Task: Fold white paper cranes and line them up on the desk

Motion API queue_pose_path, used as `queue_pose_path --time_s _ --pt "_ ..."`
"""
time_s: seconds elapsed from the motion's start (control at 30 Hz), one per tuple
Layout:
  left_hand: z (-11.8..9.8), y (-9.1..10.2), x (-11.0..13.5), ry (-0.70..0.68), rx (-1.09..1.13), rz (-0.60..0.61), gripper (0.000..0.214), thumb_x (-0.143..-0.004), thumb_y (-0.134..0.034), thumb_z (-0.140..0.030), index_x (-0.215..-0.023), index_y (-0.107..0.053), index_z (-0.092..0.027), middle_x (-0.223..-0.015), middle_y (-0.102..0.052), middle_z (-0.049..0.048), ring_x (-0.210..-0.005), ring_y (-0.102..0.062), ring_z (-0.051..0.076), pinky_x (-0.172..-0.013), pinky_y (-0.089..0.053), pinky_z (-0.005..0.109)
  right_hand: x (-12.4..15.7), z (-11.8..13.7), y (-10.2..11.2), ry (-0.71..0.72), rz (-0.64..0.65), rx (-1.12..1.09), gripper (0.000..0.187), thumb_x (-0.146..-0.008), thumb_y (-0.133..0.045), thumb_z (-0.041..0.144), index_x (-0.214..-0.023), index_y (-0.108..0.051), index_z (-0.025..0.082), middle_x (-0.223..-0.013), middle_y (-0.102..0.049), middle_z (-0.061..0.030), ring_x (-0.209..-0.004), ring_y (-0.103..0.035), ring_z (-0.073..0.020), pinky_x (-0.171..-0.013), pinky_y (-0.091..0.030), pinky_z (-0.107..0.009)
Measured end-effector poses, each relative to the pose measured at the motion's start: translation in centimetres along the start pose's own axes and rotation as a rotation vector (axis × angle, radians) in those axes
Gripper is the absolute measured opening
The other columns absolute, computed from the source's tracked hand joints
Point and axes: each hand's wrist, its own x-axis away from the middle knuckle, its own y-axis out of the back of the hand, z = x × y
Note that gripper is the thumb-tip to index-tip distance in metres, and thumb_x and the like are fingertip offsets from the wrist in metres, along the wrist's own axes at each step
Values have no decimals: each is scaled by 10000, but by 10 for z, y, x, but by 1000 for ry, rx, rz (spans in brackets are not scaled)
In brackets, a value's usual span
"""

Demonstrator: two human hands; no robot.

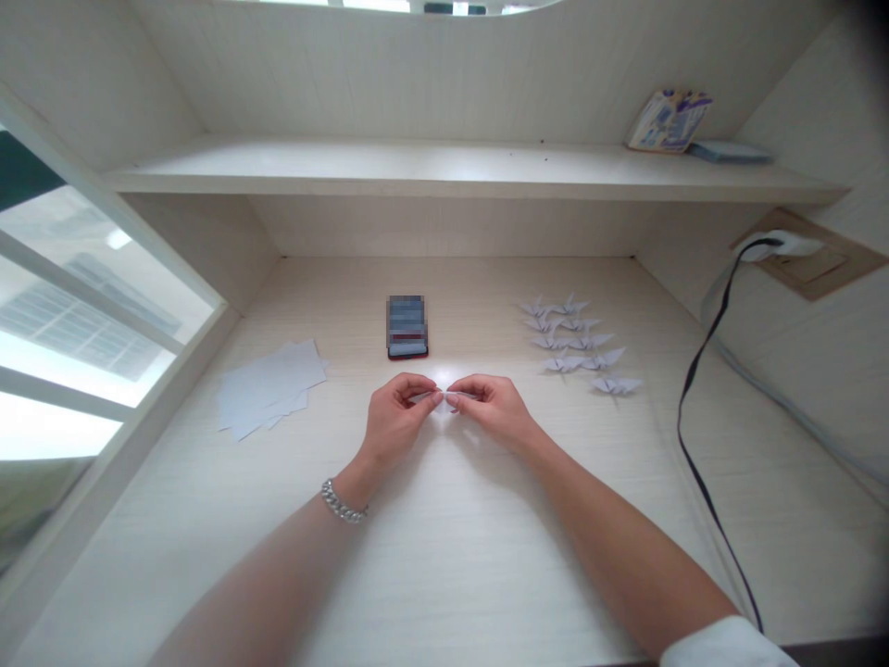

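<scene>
A small piece of folded white paper (444, 401) is pinched between my two hands at the middle of the desk, mostly hidden by the fingers. My left hand (403, 412) grips its left side between thumb and fingertips. On the opposite side, the thumb and fingers of my right hand (493, 405) close on the paper. The fingertips of both hands almost meet. To the right stand several folded white paper cranes (570, 342) in rough rows, with one crane (616, 385) at the near end.
Loose white paper sheets (274, 387) lie overlapping at the left. A phone (407, 327) rests just beyond my hands. A black cable (687, 408) runs from the wall socket (812, 255) down the right side. The shelf (417, 167) above holds a colourful packet (670, 120) and a flat bluish item (731, 152).
</scene>
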Motion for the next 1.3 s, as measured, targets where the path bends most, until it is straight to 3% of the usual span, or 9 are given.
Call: queue_pose_path --time_s 0.63,1.3 --pt "-3 -2 2 -11 30 4 214 -661 -697 -243 -826 -595 -151 -801 -645 55 -766 -623 172 -686 -502 284 -4 -6 0 -92 70 -284 197 -686 -677 288 -811 -689 136 -727 -673 -37 -601 -620 -134 -588 -488 -261" --pt "-2 -2 1 7 77 26 225 -659 -701 -224 -833 -580 -148 -811 -645 51 -780 -631 162 -721 -508 282 -4 -8 -3 -118 22 -270 190 -678 -677 300 -785 -684 143 -704 -666 -22 -577 -620 -126 -574 -511 -258"
